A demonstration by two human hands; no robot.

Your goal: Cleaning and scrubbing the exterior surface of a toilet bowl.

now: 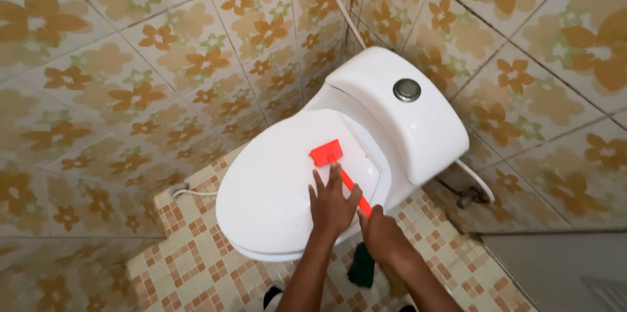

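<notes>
- Resting on the closed toilet lid point(274, 188), the orange brush point(336, 167) lies with its flat rectangular head near the hinge end and its handle running back toward the person.
- Judged from its look, the brush is moulded plastic: light, stiff and unlikely to flex under pressure. If wet, the handle may be slippery.
- Best hold point: the rear half of the handle, clear of the head, where a wrapped grip gives leverage.
- The right hand point(382, 233) is clenched around the handle's rear end.
- The left hand point(332, 204) lies flat with fingers spread, partly over the handle and on the lid; it grips nothing.
- The lid is smooth, glossy and rigid, so the brush head will slide on it easily.
- Behind the lid stands the white cistern point(398, 119) with a round metal flush button point(407, 90).
- Flower-patterned wall tiles point(130, 57) and a chequered floor point(196, 266) surround the toilet.
</notes>
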